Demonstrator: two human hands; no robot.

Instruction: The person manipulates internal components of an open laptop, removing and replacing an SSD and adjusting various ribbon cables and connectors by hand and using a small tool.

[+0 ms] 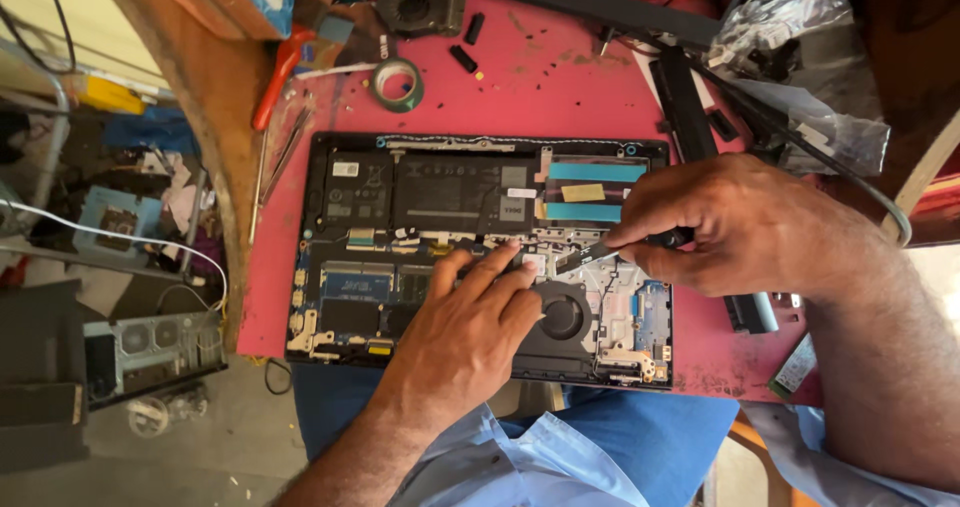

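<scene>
Open laptop [480, 257], bottom cover off, lying flat across the middle of a red table [560, 77] — battery along the far half, boards and a round fan [562, 317] along the near half. Probably light but fragile inside: thin ribbon cables, bare circuit boards, small connectors; best gripped by the stiff outer frame at the edges, never by the boards or the fan.

Left hand [470, 332] resting palm-down on the near middle of the chassis, fingers held together and stretched toward the far side, tips pressing on the board just left of the fan. Right hand [740, 227] coming in from the right, fingers curled and pinching a small screwdriver [625, 250] — dark handle, thin metal shaft pointing left, tip close to the left fingertips; actual contact with a screw too small to tell.

Farther out: roll of tape [398, 82] beyond the far-left corner, an orange-handled tool [275, 77] at the left edge, a loose fan [420, 7] far behind, clear plastic bags [800, 27] at far right, black strips and cables beside them. Cluttered floor to the left.
</scene>
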